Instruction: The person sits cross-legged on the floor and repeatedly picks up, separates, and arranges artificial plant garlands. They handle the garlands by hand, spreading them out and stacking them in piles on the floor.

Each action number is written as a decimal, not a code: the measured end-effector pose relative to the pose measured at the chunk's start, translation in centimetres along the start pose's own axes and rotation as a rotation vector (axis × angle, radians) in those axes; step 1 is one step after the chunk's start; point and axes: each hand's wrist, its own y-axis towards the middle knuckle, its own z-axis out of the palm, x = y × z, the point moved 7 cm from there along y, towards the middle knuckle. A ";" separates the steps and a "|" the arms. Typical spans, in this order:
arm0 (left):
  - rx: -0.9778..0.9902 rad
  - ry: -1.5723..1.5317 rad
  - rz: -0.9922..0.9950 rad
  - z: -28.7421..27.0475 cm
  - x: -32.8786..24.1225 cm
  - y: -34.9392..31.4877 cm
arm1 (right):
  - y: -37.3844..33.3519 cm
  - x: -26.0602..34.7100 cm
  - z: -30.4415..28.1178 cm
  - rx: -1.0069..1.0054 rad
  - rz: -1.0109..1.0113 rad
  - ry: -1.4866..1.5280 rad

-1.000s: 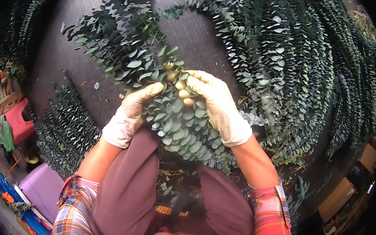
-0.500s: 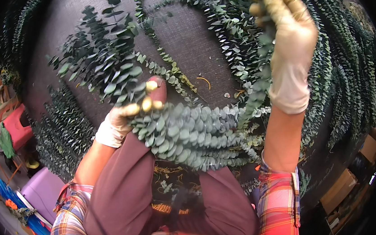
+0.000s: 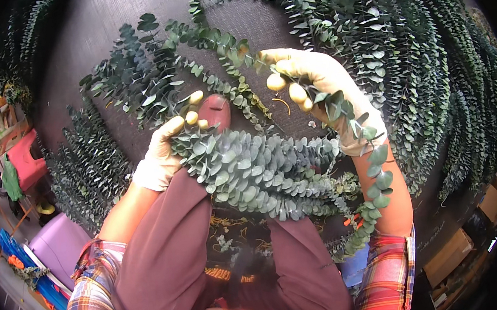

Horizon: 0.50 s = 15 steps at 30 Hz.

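Gloved and pale, my left hand (image 3: 163,152) is closed round a bunch of eucalyptus stems (image 3: 256,169) over my left knee. The bunch's leaves reach across my lap to the right, and dark leafy ends (image 3: 143,81) show beyond the fingers. My right hand (image 3: 328,84), in a pale glove with yellowed fingertips, pinches a single eucalyptus stem (image 3: 379,181) above and right of the bunch. That stem hangs down over my right forearm, and another leafy length (image 3: 207,39) extends to the left of the fingers; whether the two join is unclear.
Long rows of eucalyptus (image 3: 415,79) cover the dark floor mat (image 3: 120,6) on the right. Another pile (image 3: 85,170) lies at the left. A red chair (image 3: 25,161), a purple case (image 3: 60,245) and cardboard boxes (image 3: 448,255) stand around the edges.
My right hand has come down and left from the upper right, bringing a eucalyptus stem nearer the bunch. The left hand keeps its hold, shifted very slightly.
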 end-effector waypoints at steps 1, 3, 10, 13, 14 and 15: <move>0.001 -0.002 0.006 0.3 0.0 -0.1 | 0.2 -0.1 0.2 0.043 -0.024 0.073; 0.008 -0.003 0.012 0.7 0.2 0.1 | 0.4 0.5 0.6 0.019 -0.033 -0.028; -0.015 0.018 0.030 0.6 0.2 -0.1 | 0.8 1.8 0.5 0.048 -0.090 -0.084; -0.005 0.026 0.020 0.8 0.2 0.0 | 0.3 4.0 -0.1 -0.038 -0.153 -0.251; -0.005 0.027 0.013 0.9 0.3 0.0 | 0.7 5.0 -0.5 -0.137 -0.140 -0.354; 0.024 0.038 0.003 0.9 0.2 0.1 | 0.8 5.9 -1.0 -0.208 -0.184 -0.405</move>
